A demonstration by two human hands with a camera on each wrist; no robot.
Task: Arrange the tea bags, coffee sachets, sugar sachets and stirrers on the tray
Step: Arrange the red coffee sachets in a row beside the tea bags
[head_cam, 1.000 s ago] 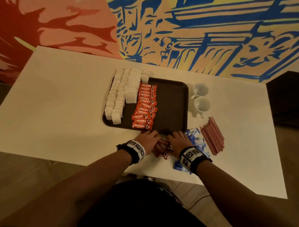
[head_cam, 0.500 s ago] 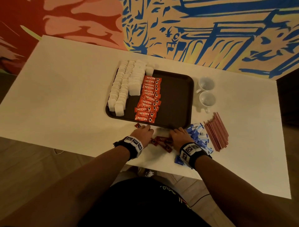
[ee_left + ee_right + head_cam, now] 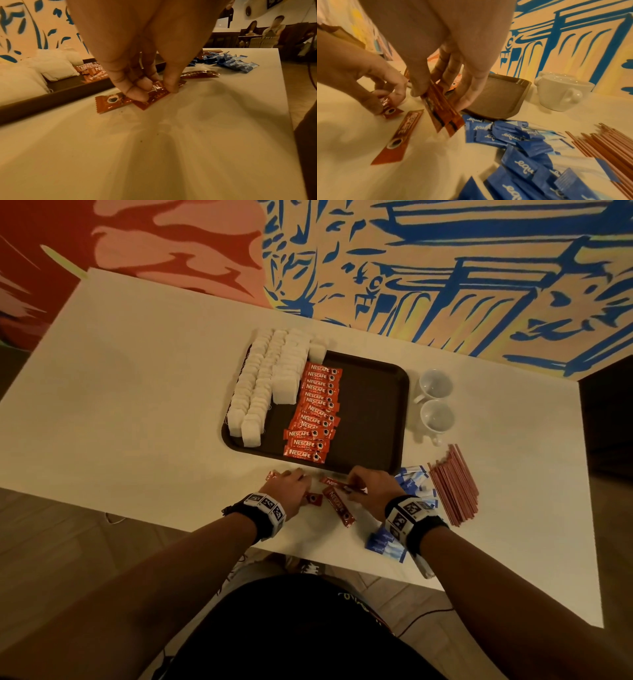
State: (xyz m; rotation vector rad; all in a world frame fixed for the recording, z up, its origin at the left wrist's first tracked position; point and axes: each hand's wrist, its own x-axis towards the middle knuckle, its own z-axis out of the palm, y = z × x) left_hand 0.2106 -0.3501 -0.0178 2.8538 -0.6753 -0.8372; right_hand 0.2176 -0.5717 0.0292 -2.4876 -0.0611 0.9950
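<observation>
A dark brown tray (image 3: 373,412) is sitting on a white table (image 3: 137,405), and everything else is placed here in relation to that tray. White tea bags (image 3: 267,385) are lying in rows over its left part, with a column of red coffee sachets (image 3: 313,412) lying just beside them toward the middle; the right part of the tray is showing bare.

Just off the tray's near edge, the left hand (image 3: 287,489) is pressing down on the table, its thumb and fingertips (image 3: 137,94) pinching a loose coffee sachet (image 3: 154,96) that is lying flat, with a second sachet (image 3: 111,101) partly under it. Beside it, still along the near edge, the right hand (image 3: 371,487) is holding two coffee sachets (image 3: 443,109) lifted off the table, thumb on one face and fingers on the other (they are hanging tilted, lower ends pointing down). One more sachet (image 3: 399,136) is lying flat between the two hands.

By the tray's near right corner, blue sugar sachets (image 3: 522,147) are lying in a loose heap, and just beyond them a bundle of reddish stirrers (image 3: 454,484) is lying on the table. Two white cups (image 3: 435,402) are standing just beside the tray's right edge.
</observation>
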